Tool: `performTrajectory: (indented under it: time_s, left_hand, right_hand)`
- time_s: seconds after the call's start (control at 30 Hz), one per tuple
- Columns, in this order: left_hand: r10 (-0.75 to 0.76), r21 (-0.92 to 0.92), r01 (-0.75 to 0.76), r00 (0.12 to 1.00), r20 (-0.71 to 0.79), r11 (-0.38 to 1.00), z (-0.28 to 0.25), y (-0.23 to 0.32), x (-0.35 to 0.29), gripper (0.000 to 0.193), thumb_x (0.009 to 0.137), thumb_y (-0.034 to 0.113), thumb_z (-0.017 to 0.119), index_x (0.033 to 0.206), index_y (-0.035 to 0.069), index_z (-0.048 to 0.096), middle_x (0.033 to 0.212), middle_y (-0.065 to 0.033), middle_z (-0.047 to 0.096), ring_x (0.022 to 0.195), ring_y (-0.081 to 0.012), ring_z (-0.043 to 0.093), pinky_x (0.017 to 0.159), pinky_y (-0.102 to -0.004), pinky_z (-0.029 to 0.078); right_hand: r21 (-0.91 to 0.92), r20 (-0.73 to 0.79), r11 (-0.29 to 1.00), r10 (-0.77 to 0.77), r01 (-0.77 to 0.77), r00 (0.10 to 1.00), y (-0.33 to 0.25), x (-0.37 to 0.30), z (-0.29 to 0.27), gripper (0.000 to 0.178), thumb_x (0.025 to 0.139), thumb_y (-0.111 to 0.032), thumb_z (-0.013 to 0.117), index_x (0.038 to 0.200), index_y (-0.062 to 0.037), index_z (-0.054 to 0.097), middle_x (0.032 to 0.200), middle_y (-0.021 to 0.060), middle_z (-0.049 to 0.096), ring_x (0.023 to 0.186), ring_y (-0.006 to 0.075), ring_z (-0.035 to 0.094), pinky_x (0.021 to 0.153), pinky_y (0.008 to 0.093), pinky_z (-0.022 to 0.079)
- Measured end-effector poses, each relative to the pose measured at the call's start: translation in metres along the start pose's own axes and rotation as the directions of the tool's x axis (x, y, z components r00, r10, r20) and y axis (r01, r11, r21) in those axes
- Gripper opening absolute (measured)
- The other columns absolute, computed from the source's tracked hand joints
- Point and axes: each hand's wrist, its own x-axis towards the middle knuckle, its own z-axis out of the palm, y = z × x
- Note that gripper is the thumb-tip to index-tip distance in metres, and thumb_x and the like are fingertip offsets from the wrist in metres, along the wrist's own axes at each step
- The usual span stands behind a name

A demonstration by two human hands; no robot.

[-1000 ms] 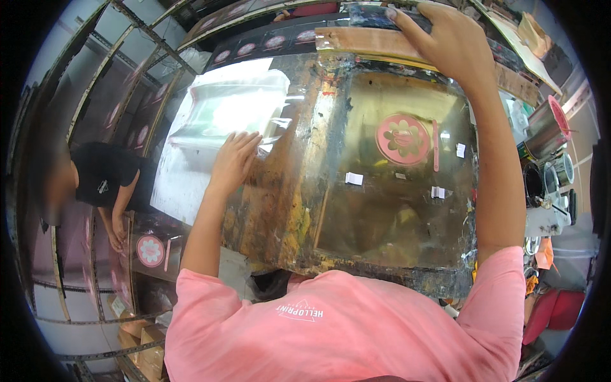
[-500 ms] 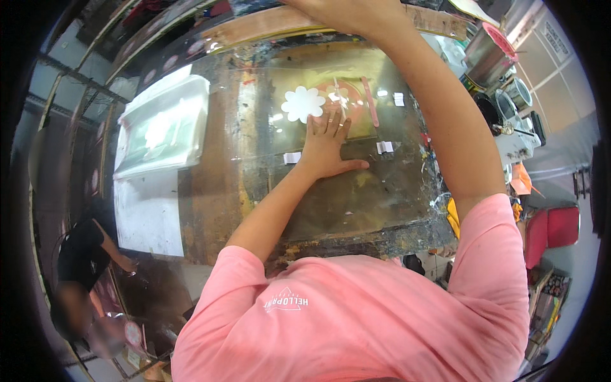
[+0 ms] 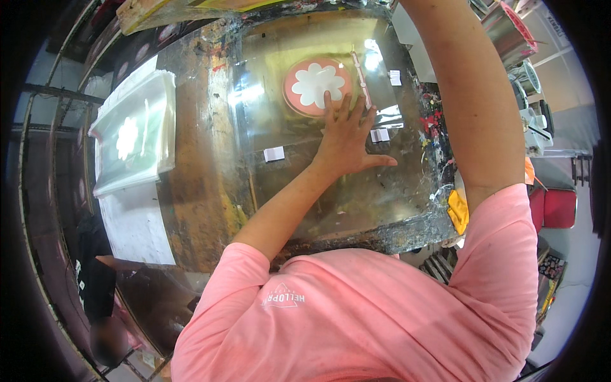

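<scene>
My left hand (image 3: 347,137) lies flat with its fingers spread on a clear plastic sheet (image 3: 305,204) on the worktable. Its fingertips rest beside a white scalloped flower shape (image 3: 319,86), which sits over a round pink disc (image 3: 294,107). A thin pink strip (image 3: 359,76) with white over parts of it runs to the right of the disc, near my fingers. Small white tabs (image 3: 273,154) are fixed around the sheet. My right forearm (image 3: 468,83) stretches up past the top edge, so my right hand is out of view.
A stack of clear plastic sheets (image 3: 162,146) lies on white paper (image 3: 141,223) at the left. A wooden frame (image 3: 146,13) crosses the far edge. Paint cans (image 3: 509,35) stand at the right, above a yellow cloth (image 3: 457,211). A person in black (image 3: 95,274) is at the lower left.
The white flower has shifted right, from beside the pink disc to over it, with my left hand on the sheet. My right hand has left the top of the view.
</scene>
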Motion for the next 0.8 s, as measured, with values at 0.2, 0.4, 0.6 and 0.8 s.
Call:
performTrajectory:
  time_s: [0.2, 0.4, 0.6, 0.8]
  left_hand:
    - [0.011, -0.011, -0.012, 0.998, -0.062, 1.000, 0.004, 0.000, 0.000, 0.125, 0.073, 0.099, 0.046, 0.146, -0.002, 0.055, 0.155, -0.0257, 0.046, 0.146, -0.0494, 0.037, 0.123, -0.0729, 0.006]
    - [0.031, -0.034, -0.033, 0.998, -0.048, 0.999, 0.001, -0.001, -0.002, 0.122, 0.073, 0.097, 0.050, 0.139, -0.005, 0.059, 0.153, -0.0265, 0.047, 0.146, -0.0477, 0.039, 0.123, -0.0717, 0.010]
    - [-0.127, -0.208, 0.081, 0.968, -0.217, 0.975, -0.028, -0.005, -0.008, 0.099, 0.077, 0.081, 0.069, 0.132, -0.001, 0.065, 0.135, -0.0239, 0.061, 0.131, -0.0408, 0.056, 0.114, -0.0617, 0.034]
    - [-0.773, -0.917, 0.194, 0.613, -0.164, 0.349, -0.173, -0.075, -0.055, 0.069, 0.073, 0.028, 0.098, 0.126, -0.003, 0.067, 0.097, -0.0092, 0.073, 0.084, -0.0145, 0.067, 0.076, -0.0295, 0.055]
  right_hand:
    - [-0.093, 0.002, 0.978, 0.189, -0.188, 0.982, -0.027, 0.005, -0.005, 0.078, 0.098, -0.065, 0.047, 0.082, 0.0047, 0.077, 0.092, 0.0291, 0.074, 0.093, 0.0429, 0.073, 0.089, 0.0501, 0.056]
    - [-0.087, -0.074, 0.994, 0.055, -0.061, 0.996, -0.004, 0.003, 0.008, 0.080, 0.097, -0.068, 0.049, 0.085, 0.0058, 0.077, 0.098, 0.0293, 0.074, 0.098, 0.0430, 0.072, 0.091, 0.0514, 0.055]
    - [-0.067, -0.022, 0.989, 0.132, -0.134, 0.991, -0.014, -0.008, -0.002, 0.082, 0.098, -0.071, 0.045, 0.097, 0.0054, 0.073, 0.103, 0.0270, 0.073, 0.101, 0.0420, 0.070, 0.090, 0.0524, 0.054]
    - [-0.040, -0.023, 0.999, 0.017, -0.018, 1.000, -0.034, -0.065, 0.045, 0.057, 0.099, -0.058, 0.057, 0.092, -0.0025, 0.070, 0.088, 0.0192, 0.071, 0.083, 0.0386, 0.068, 0.078, 0.0500, 0.052]
